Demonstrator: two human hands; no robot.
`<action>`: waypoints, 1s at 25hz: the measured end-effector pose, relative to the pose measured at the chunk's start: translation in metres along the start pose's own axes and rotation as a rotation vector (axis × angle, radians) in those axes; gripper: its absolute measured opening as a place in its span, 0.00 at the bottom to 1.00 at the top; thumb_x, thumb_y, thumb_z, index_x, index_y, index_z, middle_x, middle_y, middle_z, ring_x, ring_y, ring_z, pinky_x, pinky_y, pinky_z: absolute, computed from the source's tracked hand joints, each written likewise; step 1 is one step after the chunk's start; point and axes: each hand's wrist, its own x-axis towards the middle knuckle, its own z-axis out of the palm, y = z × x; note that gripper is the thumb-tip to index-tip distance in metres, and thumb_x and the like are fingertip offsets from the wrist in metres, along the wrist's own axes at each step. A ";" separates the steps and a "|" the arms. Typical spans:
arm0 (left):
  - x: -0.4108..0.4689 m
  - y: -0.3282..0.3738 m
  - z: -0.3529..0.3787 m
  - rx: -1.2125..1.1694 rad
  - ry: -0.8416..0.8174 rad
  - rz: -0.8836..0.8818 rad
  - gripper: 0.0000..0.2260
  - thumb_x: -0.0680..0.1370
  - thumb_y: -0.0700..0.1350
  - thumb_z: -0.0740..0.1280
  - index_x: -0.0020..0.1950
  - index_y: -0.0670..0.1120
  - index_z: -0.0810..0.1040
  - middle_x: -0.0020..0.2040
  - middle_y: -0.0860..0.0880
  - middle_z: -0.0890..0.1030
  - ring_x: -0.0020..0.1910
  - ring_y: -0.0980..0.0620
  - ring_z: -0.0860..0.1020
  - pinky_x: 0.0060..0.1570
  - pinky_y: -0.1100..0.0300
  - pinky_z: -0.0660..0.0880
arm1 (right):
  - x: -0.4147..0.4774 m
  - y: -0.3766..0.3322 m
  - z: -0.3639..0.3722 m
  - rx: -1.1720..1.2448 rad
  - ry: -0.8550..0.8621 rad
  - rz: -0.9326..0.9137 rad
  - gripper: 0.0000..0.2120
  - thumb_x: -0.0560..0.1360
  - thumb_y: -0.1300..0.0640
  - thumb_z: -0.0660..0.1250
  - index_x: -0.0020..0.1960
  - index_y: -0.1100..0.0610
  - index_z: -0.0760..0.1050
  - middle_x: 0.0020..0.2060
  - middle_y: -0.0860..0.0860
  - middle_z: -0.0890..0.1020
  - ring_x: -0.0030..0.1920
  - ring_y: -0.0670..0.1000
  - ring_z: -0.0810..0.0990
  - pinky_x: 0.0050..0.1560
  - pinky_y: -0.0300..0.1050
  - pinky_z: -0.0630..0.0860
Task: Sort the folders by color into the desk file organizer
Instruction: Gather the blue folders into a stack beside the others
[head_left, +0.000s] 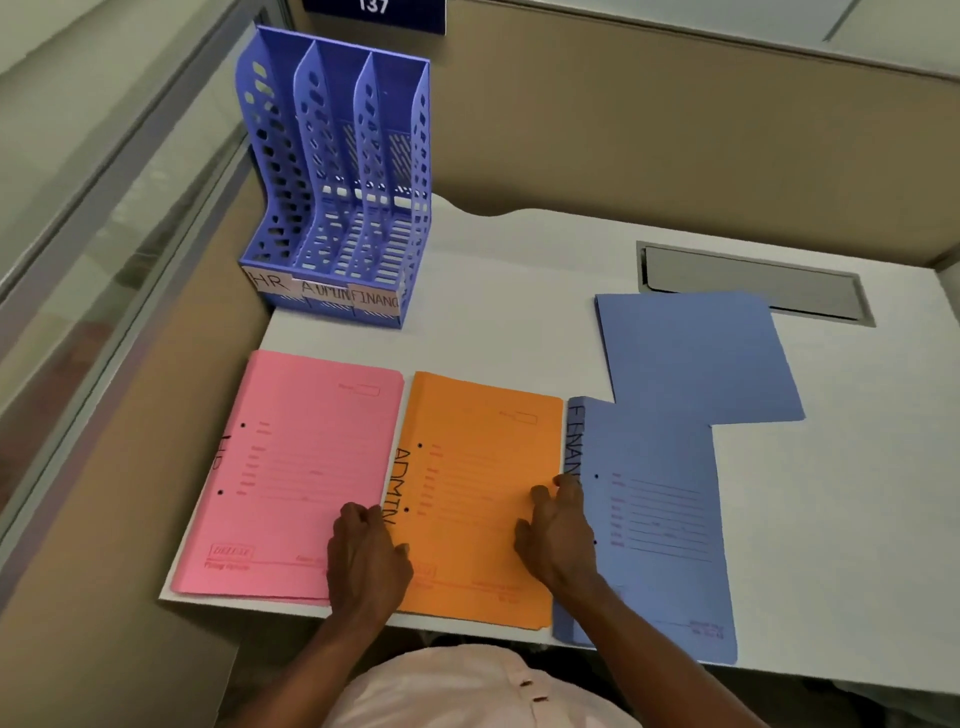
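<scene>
Both hands are taking up the orange folder (478, 483), which is lying flat on the desk (519, 291) between them. The left hand (369, 551) is curling its fingers over the spine edge and the right hand (558, 535) over the open edge, both gripping. Being thin card, it is probably handling light, floppy and slick, so gripping both long edges is suiting it. Its long axis is running away from the fingertips toward the organizer (337, 182), with the pink folder (296, 467) lying outside the left fingers and a blue folder (654, 519) outside the right.
</scene>
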 end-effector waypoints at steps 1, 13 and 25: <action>0.002 0.002 -0.001 0.045 0.028 0.030 0.21 0.73 0.49 0.77 0.63 0.43 0.77 0.61 0.42 0.75 0.57 0.43 0.76 0.52 0.49 0.79 | -0.006 0.001 -0.001 0.012 0.021 -0.027 0.20 0.80 0.58 0.69 0.69 0.64 0.76 0.75 0.65 0.66 0.71 0.64 0.74 0.55 0.55 0.82; 0.080 0.114 -0.011 0.057 0.122 0.336 0.22 0.73 0.45 0.78 0.63 0.38 0.77 0.62 0.38 0.77 0.61 0.35 0.75 0.59 0.39 0.74 | 0.004 0.131 -0.092 0.448 0.272 0.286 0.16 0.78 0.53 0.76 0.64 0.50 0.79 0.64 0.50 0.76 0.57 0.51 0.83 0.57 0.42 0.79; 0.208 0.389 0.010 0.304 -0.014 0.585 0.21 0.77 0.51 0.73 0.65 0.40 0.77 0.63 0.40 0.77 0.63 0.38 0.74 0.61 0.46 0.72 | 0.155 0.289 -0.173 0.284 0.297 0.354 0.32 0.78 0.48 0.75 0.77 0.55 0.69 0.74 0.61 0.70 0.73 0.64 0.70 0.64 0.61 0.79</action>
